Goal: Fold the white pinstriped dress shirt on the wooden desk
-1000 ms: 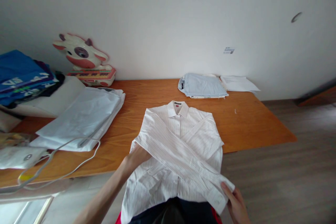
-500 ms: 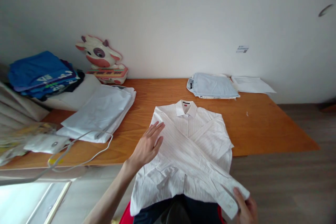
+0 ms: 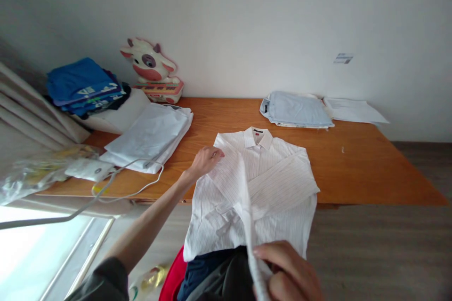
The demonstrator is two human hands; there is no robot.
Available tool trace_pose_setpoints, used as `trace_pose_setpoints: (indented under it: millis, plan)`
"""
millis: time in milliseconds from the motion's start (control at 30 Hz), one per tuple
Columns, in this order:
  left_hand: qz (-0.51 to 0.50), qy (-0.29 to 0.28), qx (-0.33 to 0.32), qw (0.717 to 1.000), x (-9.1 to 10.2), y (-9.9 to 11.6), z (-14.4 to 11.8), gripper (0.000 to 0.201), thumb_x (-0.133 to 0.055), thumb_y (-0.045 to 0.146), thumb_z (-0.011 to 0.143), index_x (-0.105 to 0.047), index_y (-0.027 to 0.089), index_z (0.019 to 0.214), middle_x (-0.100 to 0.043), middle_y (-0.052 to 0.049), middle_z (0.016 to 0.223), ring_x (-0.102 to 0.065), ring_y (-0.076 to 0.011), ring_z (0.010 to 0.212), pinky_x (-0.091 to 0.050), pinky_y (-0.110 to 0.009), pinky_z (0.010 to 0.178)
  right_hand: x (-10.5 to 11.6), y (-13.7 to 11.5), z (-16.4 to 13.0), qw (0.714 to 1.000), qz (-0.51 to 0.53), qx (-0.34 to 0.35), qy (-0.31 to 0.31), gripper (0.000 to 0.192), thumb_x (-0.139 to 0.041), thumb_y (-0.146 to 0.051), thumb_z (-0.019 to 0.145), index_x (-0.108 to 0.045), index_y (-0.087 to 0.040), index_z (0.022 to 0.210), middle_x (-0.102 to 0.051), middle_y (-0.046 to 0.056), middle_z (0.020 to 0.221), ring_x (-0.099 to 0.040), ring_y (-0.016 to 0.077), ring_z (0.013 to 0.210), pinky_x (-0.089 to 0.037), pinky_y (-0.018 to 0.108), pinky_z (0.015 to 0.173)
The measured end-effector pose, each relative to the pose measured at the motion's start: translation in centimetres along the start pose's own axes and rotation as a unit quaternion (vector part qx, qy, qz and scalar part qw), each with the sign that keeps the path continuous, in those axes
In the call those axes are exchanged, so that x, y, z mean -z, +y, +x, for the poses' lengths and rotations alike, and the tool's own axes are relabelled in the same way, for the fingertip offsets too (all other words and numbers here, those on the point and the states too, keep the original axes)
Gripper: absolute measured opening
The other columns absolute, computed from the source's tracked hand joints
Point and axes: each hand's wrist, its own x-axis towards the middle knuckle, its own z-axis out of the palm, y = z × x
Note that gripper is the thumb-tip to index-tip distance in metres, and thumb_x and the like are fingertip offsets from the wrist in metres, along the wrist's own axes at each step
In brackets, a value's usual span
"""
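A white striped dress shirt [image 3: 282, 202] lies buttoned and front up, its collar toward the wall and its hem hanging over the table's near edge by my lap. My right hand [image 3: 287, 270], close to the camera, pinches the end of one sleeve and holds it raised, so the sleeve runs taut from the shoulder toward me. At that sleeve's shoulder, on the shirt's left side in view, my left hand [image 3: 207, 159] has its fingers curled in on the fabric. The other sleeve is folded slantwise across the shirt front.
Folded white cloth [image 3: 144, 131] and a blue clothes stack [image 3: 84, 87] are on the left, near a cow-shaped toy keyboard [image 3: 155, 73]. A white cable [image 3: 132, 195] loops over the table's front edge. Folded light-blue clothing [image 3: 300, 109] and paper sheets [image 3: 355, 110] lie at the back right.
My right hand has lifted the sleeve end and brought it leftward and nearer the camera. My left hand has gone from flat with fingers stretched to curled at the shoulder. The view has shifted slightly.
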Motion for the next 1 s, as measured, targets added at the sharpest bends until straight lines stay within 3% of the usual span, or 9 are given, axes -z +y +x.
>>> trace_pose_setpoints:
  millis: [67, 133, 200, 267, 400, 533, 700, 800, 1000]
  plan:
    - [-0.003, -0.029, 0.012, 0.999, 0.7, 0.4, 1.5, 0.055, -0.037, 0.052, 0.109, -0.079, 0.020, 0.094, -0.080, -0.009, 0.093, -0.073, -0.0238, 0.090, -0.052, -0.032, 0.087, -3.8, -1.6, 1.4, 0.983, 0.012, 0.158, -0.096, 0.027, -0.051, -0.011, 0.100, -0.065, -0.025, 0.082, -0.080, 0.003, 0.109, -0.065, 0.0182, 0.076, -0.049, 0.032, 0.064]
    - [-0.019, -0.061, 0.013, 0.998, 1.1, 0.5, 3.0, 0.065, -0.033, 0.062, 0.108, -0.078, 0.019, 0.088, -0.078, -0.008, 0.081, -0.070, -0.0206, 0.074, -0.051, -0.030, 0.076, -8.0, -2.2, 1.4, 0.954, -0.011, 0.228, -0.194, 0.016, -0.056, -0.016, 0.102, -0.067, -0.022, 0.092, -0.079, 0.004, 0.110, -0.064, 0.0195, 0.077, -0.048, 0.033, 0.062]
    - [-0.032, -0.098, 0.031, 0.994, 1.2, 0.4, 4.3, 0.074, -0.033, 0.072, 0.105, -0.076, 0.017, 0.081, -0.075, -0.008, 0.072, -0.066, -0.0189, 0.062, -0.049, -0.030, 0.067, -12.3, -2.2, -0.1, 0.929, -0.042, 0.241, -0.279, 0.011, -0.062, -0.029, 0.103, -0.067, -0.020, 0.099, -0.076, 0.005, 0.104, -0.064, 0.0216, 0.080, -0.049, 0.035, 0.061]
    - [-0.036, -0.123, 0.056, 0.990, 1.2, 0.1, 5.2, 0.072, -0.044, 0.079, 0.098, -0.071, 0.017, 0.073, -0.070, -0.007, 0.062, -0.061, -0.0178, 0.054, -0.045, -0.030, 0.060, -16.2, -1.8, -2.7, 0.912, -0.057, 0.234, -0.333, 0.018, -0.065, -0.038, 0.103, -0.067, -0.020, 0.101, -0.073, 0.003, 0.095, -0.065, 0.0229, 0.081, -0.050, 0.035, 0.061]
    - [-0.041, -0.086, 0.066, 0.993, 0.9, -1.0, 5.6, 0.046, -0.072, 0.060, 0.086, -0.066, 0.018, 0.069, -0.062, -0.001, 0.058, -0.057, -0.0154, 0.056, -0.038, -0.027, 0.058, -21.6, -0.3, -7.8, 0.894, -0.070, 0.200, -0.395, 0.018, -0.068, -0.035, 0.099, -0.066, -0.018, 0.095, -0.071, 0.005, 0.094, -0.066, 0.0234, 0.082, -0.052, 0.037, 0.064]
    - [-0.081, -0.055, 0.072, 0.993, 0.6, -2.5, 5.4, 0.029, -0.065, 0.044, 0.086, -0.070, 0.016, 0.080, -0.062, -0.002, 0.063, -0.057, -0.0158, 0.058, -0.039, -0.027, 0.056, -23.2, 0.9, -10.8, 0.902, -0.088, 0.176, -0.385, 0.016, -0.072, -0.032, 0.093, -0.065, -0.018, 0.088, -0.071, 0.006, 0.093, -0.065, 0.0235, 0.081, -0.052, 0.037, 0.065]
    - [-0.104, -0.031, 0.090, 0.990, 0.3, -3.7, 5.7, 0.038, -0.062, 0.050, 0.089, -0.069, 0.014, 0.081, -0.058, -0.002, 0.059, -0.053, -0.0155, 0.049, -0.039, -0.027, 0.050, -22.9, 1.3, -11.8, 0.916, -0.099, 0.209, -0.329, 0.017, -0.069, -0.030, 0.098, -0.065, -0.020, 0.085, -0.070, 0.005, 0.086, -0.062, 0.0228, 0.078, -0.048, 0.035, 0.063]
    - [-0.086, -0.012, 0.088, 0.992, -0.1, -3.8, 6.0, 0.046, -0.052, 0.054, 0.098, -0.070, 0.015, 0.083, -0.058, -0.002, 0.057, -0.055, -0.0162, 0.049, -0.039, -0.026, 0.050, -23.1, 1.4, -11.7, 0.910, -0.094, 0.221, -0.337, 0.017, -0.068, -0.030, 0.098, -0.065, -0.019, 0.086, -0.069, 0.006, 0.082, -0.059, 0.0228, 0.075, -0.047, 0.035, 0.061]
    - [-0.008, 0.029, 0.099, 0.995, 0.1, -3.0, 7.4, 0.034, -0.052, 0.037, 0.100, -0.074, 0.015, 0.086, -0.062, -0.002, 0.059, -0.064, -0.0187, 0.060, -0.043, -0.027, 0.060, -23.9, 1.4, -12.3, 0.914, -0.101, 0.209, -0.333, 0.017, -0.070, -0.028, 0.096, -0.065, -0.019, 0.083, -0.067, 0.006, 0.083, -0.059, 0.0227, 0.077, -0.045, 0.035, 0.063]
